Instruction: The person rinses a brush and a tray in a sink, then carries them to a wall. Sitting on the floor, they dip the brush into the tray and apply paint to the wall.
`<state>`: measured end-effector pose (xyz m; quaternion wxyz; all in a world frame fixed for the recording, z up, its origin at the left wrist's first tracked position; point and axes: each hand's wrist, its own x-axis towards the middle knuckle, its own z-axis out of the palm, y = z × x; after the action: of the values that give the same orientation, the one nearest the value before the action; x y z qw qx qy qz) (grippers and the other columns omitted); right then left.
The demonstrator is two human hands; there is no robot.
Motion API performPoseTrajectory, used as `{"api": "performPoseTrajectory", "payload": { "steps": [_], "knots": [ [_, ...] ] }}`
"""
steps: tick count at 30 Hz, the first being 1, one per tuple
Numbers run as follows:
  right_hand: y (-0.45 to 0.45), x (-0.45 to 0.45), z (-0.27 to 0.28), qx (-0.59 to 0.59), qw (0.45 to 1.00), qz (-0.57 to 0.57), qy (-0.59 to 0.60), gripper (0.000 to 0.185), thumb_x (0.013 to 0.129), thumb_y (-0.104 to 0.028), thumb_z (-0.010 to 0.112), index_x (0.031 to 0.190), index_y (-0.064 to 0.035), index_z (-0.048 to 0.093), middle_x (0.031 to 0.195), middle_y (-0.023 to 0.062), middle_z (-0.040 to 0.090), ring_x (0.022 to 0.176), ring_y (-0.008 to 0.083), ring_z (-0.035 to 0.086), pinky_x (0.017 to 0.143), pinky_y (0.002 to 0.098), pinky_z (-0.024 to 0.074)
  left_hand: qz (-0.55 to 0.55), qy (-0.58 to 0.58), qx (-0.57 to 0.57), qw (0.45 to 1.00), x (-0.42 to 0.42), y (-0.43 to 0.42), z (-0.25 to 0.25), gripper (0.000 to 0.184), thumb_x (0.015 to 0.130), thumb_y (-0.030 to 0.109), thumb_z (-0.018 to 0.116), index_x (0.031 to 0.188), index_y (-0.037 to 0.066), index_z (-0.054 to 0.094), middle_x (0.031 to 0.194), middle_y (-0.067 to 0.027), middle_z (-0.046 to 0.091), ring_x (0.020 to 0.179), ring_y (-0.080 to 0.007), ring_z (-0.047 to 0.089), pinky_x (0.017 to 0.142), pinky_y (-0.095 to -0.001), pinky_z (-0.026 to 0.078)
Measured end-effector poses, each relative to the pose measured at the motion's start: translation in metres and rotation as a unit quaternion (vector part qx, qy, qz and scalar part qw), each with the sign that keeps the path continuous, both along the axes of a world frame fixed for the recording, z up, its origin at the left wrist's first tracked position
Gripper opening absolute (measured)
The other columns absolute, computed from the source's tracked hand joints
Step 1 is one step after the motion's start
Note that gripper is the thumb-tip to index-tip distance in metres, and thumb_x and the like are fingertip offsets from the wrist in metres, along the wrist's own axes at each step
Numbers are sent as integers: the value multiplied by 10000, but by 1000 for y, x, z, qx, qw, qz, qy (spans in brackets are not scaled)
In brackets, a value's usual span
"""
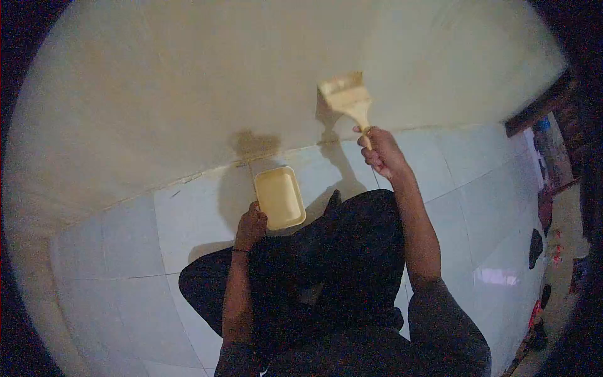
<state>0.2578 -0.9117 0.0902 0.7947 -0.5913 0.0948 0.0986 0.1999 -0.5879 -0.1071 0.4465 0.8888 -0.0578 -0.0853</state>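
Observation:
A wide, pale yellow paintbrush [349,100] is in my right hand [382,151], its handle wrapped by my fingers. Its bristles point up and left, over the cream wall [207,81]; whether they touch it I cannot tell. My left hand [251,227] grips the left edge of a shallow rectangular tray [281,198], cream-coloured inside. The tray is above the floor in front of my legs, close to the foot of the wall. Shadows of the brush and tray fall on the wall and floor.
White floor tiles [125,251] meet the wall along a stained edge. My crossed legs in dark trousers [301,264] take up the middle. A dark wooden frame [537,103] stands at the right, and mixed items lie along the far right side.

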Motion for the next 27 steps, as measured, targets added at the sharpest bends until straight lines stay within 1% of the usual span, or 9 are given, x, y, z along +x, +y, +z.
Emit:
{"api": "performPoseTrajectory", "payload": {
  "steps": [3,7,11,14,16,18,19,21,27],
  "knots": [
    [-5,1,-34,-3,998,11,57,221,883,-190,393,996,-22,481,639,-3,438,358,20,284,273,156,224,-11,20,27,999,0,1,5,355,800,141,464,1116,-10,404,722,-227,587,699,-394,576,644,-467,460],
    [-24,20,-66,-25,987,61,144,171,863,-186,417,782,-45,467,584,7,448,356,48,313,296,186,252,-15,-2,35,999,1,0,2,360,800,150,473,1121,1,406,712,-221,586,687,-381,581,633,-461,459],
    [-25,41,-95,-27,958,57,280,137,855,-136,345,786,-39,412,600,7,431,355,34,326,286,153,295,-7,-18,58,998,1,-1,7,348,800,153,478,1114,17,418,710,-212,590,682,-366,587,628,-460,456],
    [-24,54,-103,-13,957,44,287,77,823,-108,364,778,-55,397,556,1,410,354,48,331,271,165,282,-6,26,16,1000,-4,-5,29,326,802,150,477,1098,23,426,724,-220,590,691,-373,584,631,-468,455],
    [-29,59,-111,3,955,21,294,46,806,-101,390,778,-67,400,514,-4,398,345,61,335,254,187,257,-18,-22,31,999,-4,-1,6,319,803,149,476,1093,23,427,726,-220,590,686,-374,582,628,-467,456],
    [-32,58,-118,127,960,6,249,56,807,-105,383,777,-62,402,519,-2,399,336,64,323,253,182,255,-30,-66,49,996,-5,2,2,312,804,148,476,1087,24,428,728,-219,590,682,-376,581,625,-466,456],
    [-34,57,-118,125,960,5,251,56,807,-105,383,777,-62,402,519,-2,399,336,64,323,253,182,255,-30,-37,36,998,-5,3,-1,315,804,147,474,1090,25,425,727,-219,590,678,-380,579,626,-465,457],
    [-41,54,-112,157,962,3,223,80,809,-81,363,804,-11,400,605,12,411,370,32,317,277,130,301,-27,-12,22,999,-2,3,0,318,803,145,473,1094,26,422,726,-219,590,674,-385,577,626,-465,457],
    [-45,20,-51,186,975,15,116,110,830,-116,375,819,-18,424,601,-10,403,370,29,313,270,137,280,-63,-87,42,993,-3,3,-10,334,795,139,480,1096,11,413,729,-240,582,677,-402,571,632,-472,454]
  ]
}}
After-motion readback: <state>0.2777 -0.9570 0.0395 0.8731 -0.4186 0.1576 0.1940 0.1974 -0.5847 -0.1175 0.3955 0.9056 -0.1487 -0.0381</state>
